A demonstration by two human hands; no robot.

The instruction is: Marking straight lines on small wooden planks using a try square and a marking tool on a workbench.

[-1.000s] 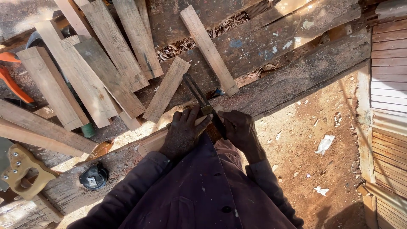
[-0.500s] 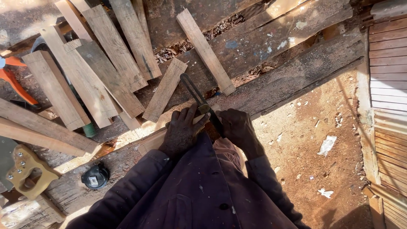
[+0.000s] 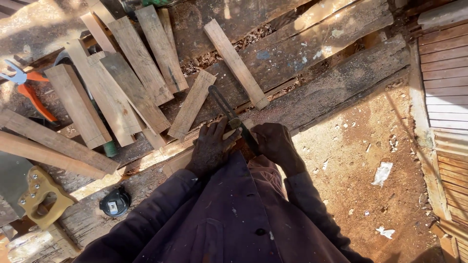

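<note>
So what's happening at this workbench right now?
A person in a dark jacket bends over a rough plank bench. The left hand presses flat on a pale wood strip, while the right hand grips a dark metal tool lying across it. Loose boards lie scattered on the left, with a handsaw and a tape measure nearby.
</note>
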